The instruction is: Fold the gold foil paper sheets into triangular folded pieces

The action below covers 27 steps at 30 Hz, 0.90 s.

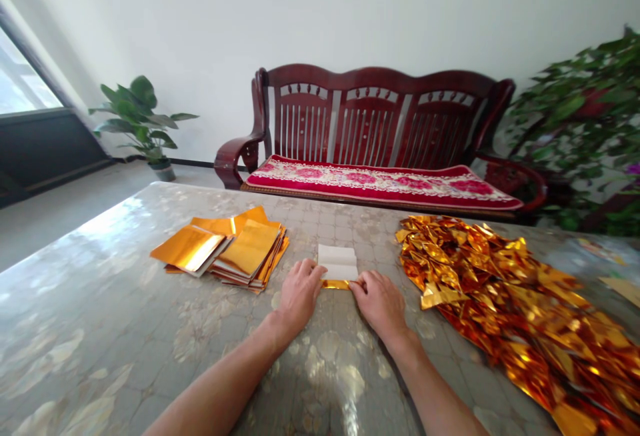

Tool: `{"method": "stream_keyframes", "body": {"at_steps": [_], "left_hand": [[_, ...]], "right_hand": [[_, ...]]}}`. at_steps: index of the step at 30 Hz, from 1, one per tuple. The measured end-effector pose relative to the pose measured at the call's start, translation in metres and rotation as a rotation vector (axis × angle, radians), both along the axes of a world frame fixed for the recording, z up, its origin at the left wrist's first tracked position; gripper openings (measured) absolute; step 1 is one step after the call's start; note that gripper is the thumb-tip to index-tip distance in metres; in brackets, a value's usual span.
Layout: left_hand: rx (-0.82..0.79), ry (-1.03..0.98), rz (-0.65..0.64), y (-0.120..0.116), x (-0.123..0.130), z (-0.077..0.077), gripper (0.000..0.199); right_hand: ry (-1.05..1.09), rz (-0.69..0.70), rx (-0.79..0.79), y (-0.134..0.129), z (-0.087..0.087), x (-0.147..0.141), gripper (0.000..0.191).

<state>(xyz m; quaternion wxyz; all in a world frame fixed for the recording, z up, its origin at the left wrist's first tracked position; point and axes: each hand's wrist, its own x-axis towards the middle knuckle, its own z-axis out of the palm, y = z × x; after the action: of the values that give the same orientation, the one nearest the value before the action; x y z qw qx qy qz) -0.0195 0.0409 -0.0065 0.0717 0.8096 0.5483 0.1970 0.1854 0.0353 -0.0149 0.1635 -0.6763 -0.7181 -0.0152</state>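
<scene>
A sheet of gold foil paper (338, 261) lies white side up on the table in front of me. Its near edge is folded over into a narrow gold strip. My left hand (301, 291) grips the left end of that fold, fingers closed on it. At the right end, my right hand (381, 299) pinches the same fold between thumb and fingers. To the left of my hands is a loose stack of flat gold foil sheets (250, 249). A large heap of folded gold foil pieces (480, 289) spreads along the right side.
The table (165, 356) has a glossy patterned cover. Behind it stands a dark red wooden bench (370, 116) with a floral red cushion (360, 179). Clear plastic (595, 253) lies at the right edge. A potted plant (145, 119) stands left, leafy plants (585, 103) right.
</scene>
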Motion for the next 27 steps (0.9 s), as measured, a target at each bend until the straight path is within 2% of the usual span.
{"method": "stream_keyframes", "body": {"at_steps": [3, 5, 9, 16, 21, 27], "left_hand": [[0.006, 0.105, -0.229, -0.004, 0.003, 0.002, 0.021], [-0.005, 0.191, -0.292, -0.007, 0.006, 0.003, 0.02], [-0.011, 0.287, -0.27, -0.016, 0.013, 0.006, 0.023], [-0.018, 0.298, -0.26, -0.021, 0.016, 0.006, 0.037], [-0.037, 0.285, -0.235, -0.021, 0.015, 0.008, 0.027], [-0.073, 0.275, -0.18, -0.023, 0.012, 0.007, 0.022]], "right_hand": [[-0.001, -0.001, -0.002, 0.0, 0.0, 0.0, 0.021], [0.016, -0.007, -0.009, 0.0, 0.0, 0.0, 0.02], [0.049, -0.036, 0.0, -0.002, 0.001, -0.003, 0.013], [-0.04, -0.071, 0.033, -0.004, 0.009, -0.018, 0.043], [-0.053, -0.098, 0.015, -0.001, 0.01, -0.015, 0.038], [-0.065, -0.15, 0.025, 0.003, 0.0, 0.002, 0.034]]}}
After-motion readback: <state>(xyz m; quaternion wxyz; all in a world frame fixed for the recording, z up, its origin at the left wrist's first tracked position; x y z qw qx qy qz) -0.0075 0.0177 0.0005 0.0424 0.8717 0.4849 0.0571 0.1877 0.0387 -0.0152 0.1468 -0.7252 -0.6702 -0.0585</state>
